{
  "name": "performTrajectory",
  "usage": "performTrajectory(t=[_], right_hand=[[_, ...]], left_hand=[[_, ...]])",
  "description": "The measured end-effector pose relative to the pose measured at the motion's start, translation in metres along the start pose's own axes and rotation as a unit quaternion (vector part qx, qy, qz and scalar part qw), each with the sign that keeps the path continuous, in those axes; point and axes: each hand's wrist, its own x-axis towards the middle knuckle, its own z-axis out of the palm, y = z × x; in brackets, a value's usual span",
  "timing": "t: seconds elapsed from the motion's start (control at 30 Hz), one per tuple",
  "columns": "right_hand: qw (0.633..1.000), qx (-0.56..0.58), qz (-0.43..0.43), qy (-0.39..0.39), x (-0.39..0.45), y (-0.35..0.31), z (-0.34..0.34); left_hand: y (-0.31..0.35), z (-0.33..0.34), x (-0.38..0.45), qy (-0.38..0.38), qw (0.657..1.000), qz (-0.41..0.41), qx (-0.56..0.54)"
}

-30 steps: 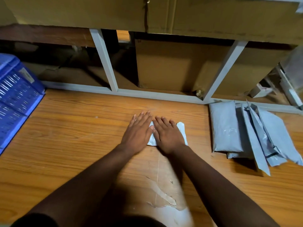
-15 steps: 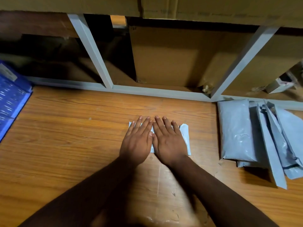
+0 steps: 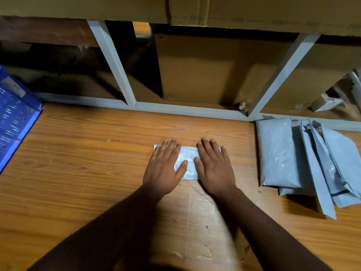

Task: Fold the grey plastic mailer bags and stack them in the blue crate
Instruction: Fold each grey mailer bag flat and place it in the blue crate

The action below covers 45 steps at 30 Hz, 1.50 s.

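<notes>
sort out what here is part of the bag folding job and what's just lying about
Part of the job:
- folded mailer bag, pressed flat under left hand and right hand
- pile of unfolded mailer bags
- blue crate

Just lying about:
- cardboard boxes behind the grey frame
- wooden table

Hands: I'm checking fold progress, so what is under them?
A folded grey mailer lies flat under the left hand and right hand; its ends are mostly covered.

Two bare forearms without sleeves, watch or rings; left hand (image 3: 163,169) and right hand (image 3: 214,169) have short, pale fingernails.
</notes>
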Motion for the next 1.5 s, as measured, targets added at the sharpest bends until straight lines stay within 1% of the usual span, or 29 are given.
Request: performTrajectory(t=[0.27,0.4,0.47,0.57,0.63,0.8,0.97,1.07,1.27,1.3,1.33,1.4,1.47,1.5], right_hand=[[1.0,-0.027,0.004,-0.014,0.002,0.001,0.005],[0.998,0.006,-0.024,-0.051,0.003,0.008,-0.001],[0.998,0.022,-0.032,-0.048,-0.005,0.016,-0.006],[0.999,0.01,0.024,-0.033,-0.022,0.022,-0.006],[0.999,-0.003,0.042,-0.027,-0.024,0.022,-0.003],[0.998,-0.001,0.046,-0.03,-0.02,0.018,-0.005],[0.998,-0.009,0.055,-0.029,-0.022,0.012,-0.004],[0.997,-0.016,0.056,-0.046,-0.018,0.014,-0.004],[0.995,0.041,0.069,-0.06,-0.019,0.009,-0.012],[0.995,0.042,0.067,-0.053,-0.018,0.005,-0.016],[0.997,0.034,0.058,-0.031,-0.015,0.001,-0.02],[0.999,0.021,0.019,0.018,-0.005,-0.012,-0.026],[1.0,0.022,-0.017,0.009,0.003,-0.028,-0.017],[1.0,0.016,-0.027,-0.004,0.004,-0.035,-0.009]], left_hand=[[0.001,0.001,0.004,-0.02,1.0,-0.015,0.001],[0.0,-0.003,0.001,-0.032,0.999,-0.003,0.006],[-0.004,-0.006,-0.002,-0.036,0.999,-0.006,0.001],[-0.014,-0.009,-0.012,-0.053,0.998,-0.029,-0.003],[-0.015,-0.01,-0.013,-0.056,0.998,-0.038,-0.003],[-0.014,-0.012,-0.011,-0.058,0.997,-0.042,0.0],[-0.015,-0.014,-0.014,-0.051,0.998,-0.026,0.0],[-0.016,-0.015,-0.012,-0.063,0.998,-0.023,0.006],[-0.015,-0.027,-0.006,-0.094,0.995,-0.039,-0.017],[-0.015,-0.031,-0.007,-0.085,0.996,-0.035,-0.014],[-0.014,-0.034,-0.005,-0.064,0.998,-0.022,-0.011],[-0.009,-0.034,-0.001,-0.024,0.999,0.025,-0.031],[-0.004,-0.025,0.002,-0.024,0.996,0.072,-0.051],[-0.003,-0.019,0.002,-0.028,0.995,0.088,-0.042]])
